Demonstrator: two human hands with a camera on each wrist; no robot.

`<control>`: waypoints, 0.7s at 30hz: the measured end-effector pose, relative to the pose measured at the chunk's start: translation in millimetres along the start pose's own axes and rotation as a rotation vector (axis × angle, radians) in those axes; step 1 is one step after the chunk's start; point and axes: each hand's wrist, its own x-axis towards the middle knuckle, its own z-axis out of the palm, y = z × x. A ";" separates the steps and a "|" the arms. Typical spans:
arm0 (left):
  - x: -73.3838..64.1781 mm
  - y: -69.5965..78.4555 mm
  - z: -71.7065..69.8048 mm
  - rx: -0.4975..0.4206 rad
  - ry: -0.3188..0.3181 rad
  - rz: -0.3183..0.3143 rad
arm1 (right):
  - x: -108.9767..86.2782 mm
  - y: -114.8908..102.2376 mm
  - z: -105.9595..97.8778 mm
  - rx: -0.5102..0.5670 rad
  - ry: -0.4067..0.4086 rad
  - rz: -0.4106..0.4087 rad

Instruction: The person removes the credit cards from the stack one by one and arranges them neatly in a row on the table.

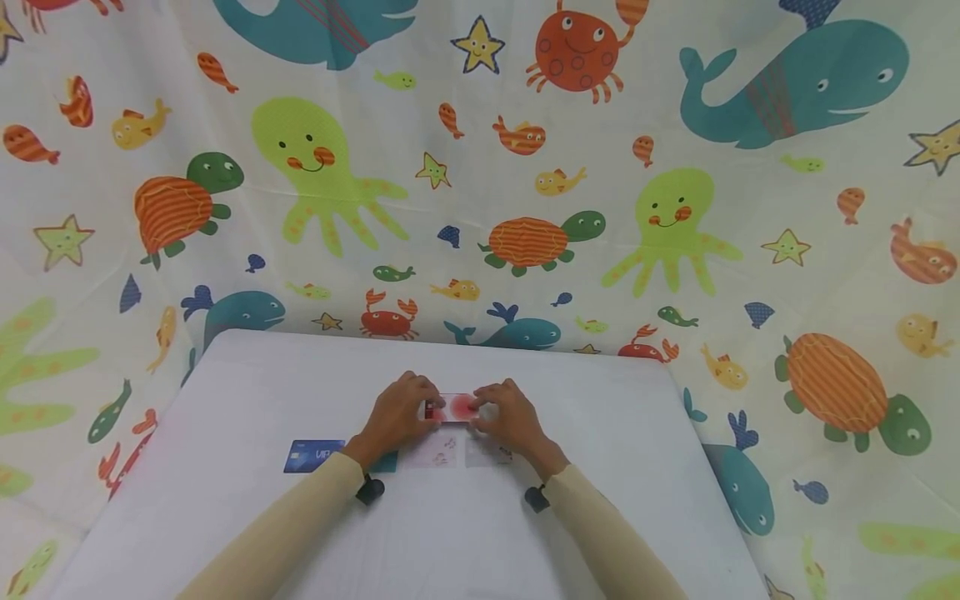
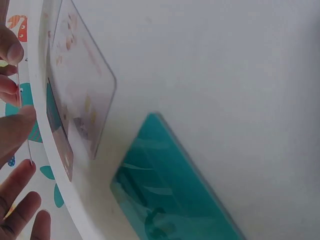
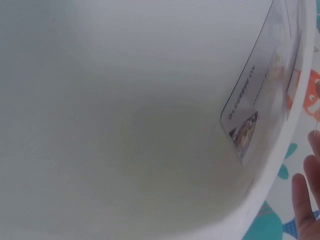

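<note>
Between my two hands is a pink-and-red card (image 1: 459, 407), in the middle of the white table in the head view. My left hand (image 1: 397, 419) pinches its left end between thumb and fingers. At the right end, my right hand (image 1: 517, 419) pinches it the same way. The card appears edge-on as a thin line in the left wrist view, with the left thumb (image 2: 17, 131) against it. Only some fingers of the right hand (image 3: 309, 195) show in the right wrist view. Nearer the body lie two pale cards, one with pink print (image 1: 429, 451) and another beside it (image 1: 486, 452).
A blue VIP card (image 1: 311, 455) lies left of the pale cards. Next to it is a teal card (image 2: 170, 195), partly hidden by my left wrist in the head view. Behind the white table (image 1: 247, 392) hangs a sea-animal curtain (image 1: 465, 125).
</note>
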 end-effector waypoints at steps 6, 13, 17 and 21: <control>1.7 5.7 0.9 -0.005 -0.002 0.025 | -6.3 4.9 -4.6 0.001 0.015 -0.009; 2.9 13.0 0.8 -0.004 0.002 0.063 | -13.9 7.6 -12.0 -0.017 0.011 -0.020; 3.8 17.6 0.9 -0.006 0.008 0.072 | -18.1 9.0 -15.5 -0.006 0.014 -0.016; 4.5 20.8 2.6 -0.018 0.009 0.077 | -21.6 12.3 -16.7 0.012 0.013 -0.002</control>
